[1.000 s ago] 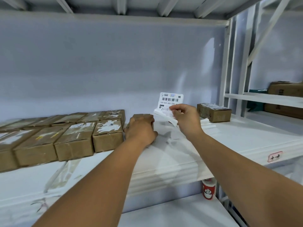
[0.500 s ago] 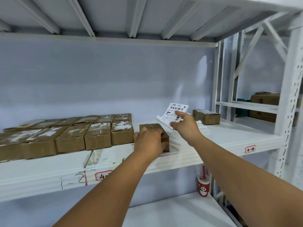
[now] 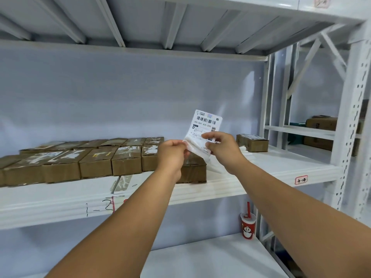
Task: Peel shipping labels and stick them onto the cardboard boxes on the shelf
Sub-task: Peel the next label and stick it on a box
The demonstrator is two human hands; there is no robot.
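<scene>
Spanning the view, the white shelf [image 3: 261,173] carries two rows of cardboard boxes [image 3: 96,165] on its left part. A lone box [image 3: 193,171] sits just right of them at the front edge, and another box [image 3: 253,142] lies well apart, farther right.

Above the lone box, the left hand [image 3: 172,155] and right hand [image 3: 222,149] are raised side by side. The shipping label [image 3: 206,122] stands upright between them, barcode uppermost, rising above both. The left hand's fingers pinch its pale lower left corner, and the right hand pinches its lower right edge. A red cup [image 3: 248,225] stands on the lower level.
</scene>
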